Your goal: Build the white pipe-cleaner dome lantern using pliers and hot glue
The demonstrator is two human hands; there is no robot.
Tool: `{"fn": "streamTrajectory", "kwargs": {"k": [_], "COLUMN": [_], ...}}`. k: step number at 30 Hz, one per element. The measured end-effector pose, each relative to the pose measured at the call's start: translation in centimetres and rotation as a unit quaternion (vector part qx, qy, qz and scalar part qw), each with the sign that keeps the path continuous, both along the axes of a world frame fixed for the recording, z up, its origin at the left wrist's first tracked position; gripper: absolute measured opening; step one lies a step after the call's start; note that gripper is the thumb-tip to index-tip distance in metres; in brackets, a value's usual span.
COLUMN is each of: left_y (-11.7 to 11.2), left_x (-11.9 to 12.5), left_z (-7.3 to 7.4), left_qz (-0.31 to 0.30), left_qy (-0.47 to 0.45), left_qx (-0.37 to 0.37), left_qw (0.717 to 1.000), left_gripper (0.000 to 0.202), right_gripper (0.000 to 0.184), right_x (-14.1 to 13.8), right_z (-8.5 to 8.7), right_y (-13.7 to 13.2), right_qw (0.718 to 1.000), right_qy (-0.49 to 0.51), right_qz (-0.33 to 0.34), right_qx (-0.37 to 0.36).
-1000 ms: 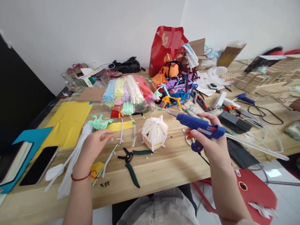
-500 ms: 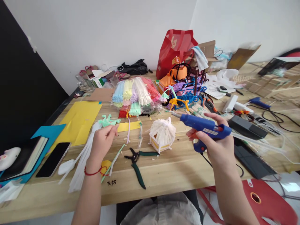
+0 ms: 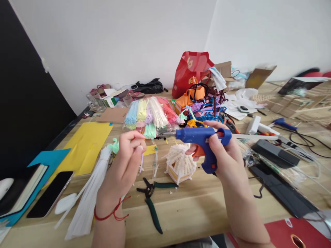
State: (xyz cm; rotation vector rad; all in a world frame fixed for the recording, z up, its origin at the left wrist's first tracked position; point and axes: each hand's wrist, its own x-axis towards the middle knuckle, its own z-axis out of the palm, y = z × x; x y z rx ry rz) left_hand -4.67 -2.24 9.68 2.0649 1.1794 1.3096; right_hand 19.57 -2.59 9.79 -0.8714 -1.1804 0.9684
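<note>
My right hand (image 3: 222,155) grips a blue hot glue gun (image 3: 200,137) by its handle, a finger on the orange trigger, nozzle pointing left. My left hand (image 3: 126,162) is raised just left of the nozzle with fingertips pinched together; what they pinch is too small to make out. Below and between the hands, a small white pavilion made of pipe cleaners (image 3: 179,164) stands on the wooden table (image 3: 191,210). Green-handled pliers (image 3: 152,198) lie in front of it.
A bag of coloured pipe cleaners (image 3: 150,113), a red bag (image 3: 191,70) and pipe-cleaner models (image 3: 204,103) crowd the table's middle. Yellow paper (image 3: 86,144), a phone (image 3: 50,194), a notebook (image 3: 20,186) and white strips (image 3: 88,196) lie left. Black boxes (image 3: 274,153), cables and another glue gun (image 3: 283,124) lie right.
Both hands rose off the table and came closer together. The glue gun swung from tilted to level, nozzle toward my left fingertips. The view tipped up slightly.
</note>
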Motion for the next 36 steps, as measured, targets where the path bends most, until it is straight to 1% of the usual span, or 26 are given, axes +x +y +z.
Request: {"fn": "streamTrajectory", "kwargs": {"k": [4,6,7,10,13,16,19,22,25,28,32,36], "left_y": [0.7,1.1,1.2,1.2,1.0,1.0,1.1,1.0,0.8,0.9,1.0,1.0], "left_x": [0.2,0.2,0.2,0.4,1.0,1.6,2.0,2.2,2.2,2.0,1.7,1.6], "left_z": [-0.3,-0.5,-0.6,-0.8,-0.7,-0.6,-0.6,-0.5,-0.5,-0.4,-0.2,0.1], "left_qz": [-0.057,-0.069,-0.062,-0.004,0.034,0.041,0.04,0.043,0.039,0.035,0.048,0.038], "left_qy": [-0.001,-0.027,-0.04,-0.091,-0.133,-0.144,-0.149,-0.16,-0.152,-0.115,-0.065,-0.016], "left_qx": [0.052,0.039,0.025,-0.009,-0.012,0.006,0.016,0.011,0.011,0.042,0.108,0.125], "left_qw": [0.997,0.997,0.997,0.996,0.99,0.989,0.988,0.986,0.988,0.992,0.991,0.991], "left_gripper": [0.024,0.029,0.031,0.032,0.017,0.007,0.01,0.014,0.016,0.015,0.017,0.018], "right_gripper": [0.041,0.043,0.044,0.047,0.047,0.045,0.044,0.045,0.05,0.053,0.049,0.048], "right_x": [-0.4,-0.5,-0.6,-0.9,-1.1,-1.1,-1.0,-0.9,-0.8,-0.7,-0.7,-1.0], "right_z": [0.1,0.0,-0.1,-0.3,-0.6,-0.7,-0.5,-0.4,-0.4,-0.4,-0.4,-0.3], "right_y": [0.4,0.6,0.7,1.0,1.2,1.2,1.3,1.4,1.5,1.5,1.5,1.6], "right_qw": [0.999,0.998,0.998,0.998,0.998,0.998,0.998,0.999,0.999,0.999,0.999,0.999], "right_qy": [0.02,0.024,0.024,0.021,0.017,0.013,0.009,0.015,0.016,-0.007,-0.041,-0.017], "right_qz": [0.043,0.049,0.048,0.042,0.038,0.034,0.019,-0.002,-0.019,-0.03,-0.033,-0.036], "right_qx": [-0.02,-0.033,-0.037,-0.041,-0.046,-0.05,-0.053,-0.045,-0.037,-0.019,0.004,-0.002]}}
